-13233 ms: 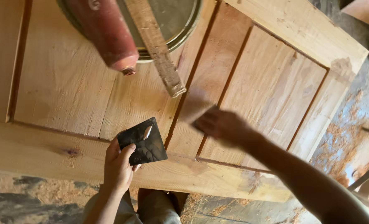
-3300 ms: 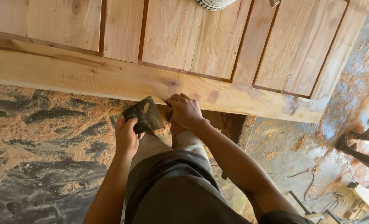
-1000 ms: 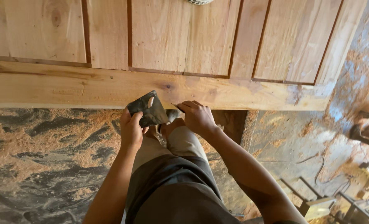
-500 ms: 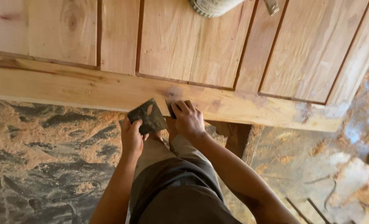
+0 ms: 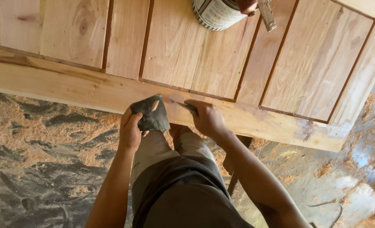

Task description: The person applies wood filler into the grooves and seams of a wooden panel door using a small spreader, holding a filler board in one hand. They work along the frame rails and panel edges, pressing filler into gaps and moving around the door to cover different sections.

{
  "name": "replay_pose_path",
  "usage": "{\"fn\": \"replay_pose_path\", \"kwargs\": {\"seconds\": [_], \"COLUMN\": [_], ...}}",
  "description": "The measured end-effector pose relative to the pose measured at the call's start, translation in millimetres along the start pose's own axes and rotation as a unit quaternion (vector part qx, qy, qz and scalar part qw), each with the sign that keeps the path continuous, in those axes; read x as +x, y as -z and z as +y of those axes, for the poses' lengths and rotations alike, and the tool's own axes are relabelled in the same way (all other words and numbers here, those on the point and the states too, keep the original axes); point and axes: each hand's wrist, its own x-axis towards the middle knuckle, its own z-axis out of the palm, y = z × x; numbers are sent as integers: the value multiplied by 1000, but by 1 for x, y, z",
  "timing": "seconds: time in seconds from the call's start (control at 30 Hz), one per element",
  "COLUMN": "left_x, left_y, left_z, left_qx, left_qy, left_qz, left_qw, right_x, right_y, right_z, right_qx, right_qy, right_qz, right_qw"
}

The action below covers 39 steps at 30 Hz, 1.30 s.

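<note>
My left hand (image 5: 130,131) holds a dark flat pad (image 5: 153,113) with a dab of tan paste on it, just at the near edge of a pale wooden panelled door (image 5: 175,55) lying flat. My right hand (image 5: 207,119) grips a thin dark-bladed tool (image 5: 180,104) whose tip rests on the door's bottom rail (image 5: 69,86), right beside the pad. The hands are close together, almost touching.
A round tin can (image 5: 216,13) stands on the door at the top, with a reddish object (image 5: 247,5) and a wooden stick (image 5: 267,16) beside it. Sawdust covers the dark floor (image 5: 40,143) below. My legs (image 5: 175,177) stand against the door's edge.
The view has shifted so the can shows at the top. My right hand has moved from below the rail onto it, with the tool tip now on the wood beside the pad.
</note>
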Motion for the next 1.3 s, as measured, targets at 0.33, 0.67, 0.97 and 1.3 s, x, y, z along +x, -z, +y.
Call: {"fn": "replay_pose_path", "kwargs": {"seconds": [0.33,0.67,0.97,1.3], "left_x": [8,34,30,58], "left_y": [-17,-3,-16,-24], "left_z": [2,25,33,48], "left_qx": [263,280,49,61], "left_qy": [-113,3,150,96], "left_qz": [-98,-58,-50,-121], "left_qw": [953,958,986,986], "right_x": [-3,-34,-48,-52], "right_y": [-16,-40,-54,-54], "right_z": [-33,-59,-80,-44], "right_qx": [85,68,216,88], "right_qy": [267,312,130,121], "right_qz": [114,18,341,246], "right_qw": [953,947,906,958]}}
